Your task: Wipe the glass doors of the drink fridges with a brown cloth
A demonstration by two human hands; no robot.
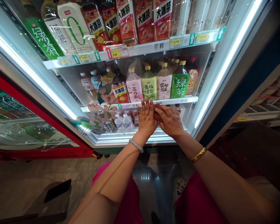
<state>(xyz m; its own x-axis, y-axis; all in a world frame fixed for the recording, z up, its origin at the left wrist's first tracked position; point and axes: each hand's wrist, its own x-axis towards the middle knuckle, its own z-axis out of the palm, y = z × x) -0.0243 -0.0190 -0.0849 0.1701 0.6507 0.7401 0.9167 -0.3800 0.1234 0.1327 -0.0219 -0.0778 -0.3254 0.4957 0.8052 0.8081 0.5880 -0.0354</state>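
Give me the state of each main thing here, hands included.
Left bare hand: open, fingers extended
Right bare hand: grip unclear
Smooth grey bangle: worn, left wrist
Shiny gold bangle: worn, right wrist
Pale green plastic bottle with gold cap: upright, capped
Pink-labelled plastic bottle with gold cap: upright, capped
Long white light strip, right side: lit

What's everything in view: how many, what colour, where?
Drinks cooler: one, pale frame, centre
Upper drinks: many, mixed colours, top
Middle bottles: many, mixed colours, centre
Lower bottles: several, some clear, beneath them
Labels: several, multicoloured, shelf edges
Light strips: two, white, cooler's sides
Flower decoration: some, pinkish, cooler's lower left
Red cooler: one, red, left
Flat object: one, black, lower left
Side shelves: several, colours blurred, far right
Floor: one, brownish, bottom
Shoe: one, pale, lower centre
Clothing: some, magenta, bottom
Bangles: two, pale and gold, forearms
Left hand: one, bare, near middle shelf
Right hand: one, bare, beside it
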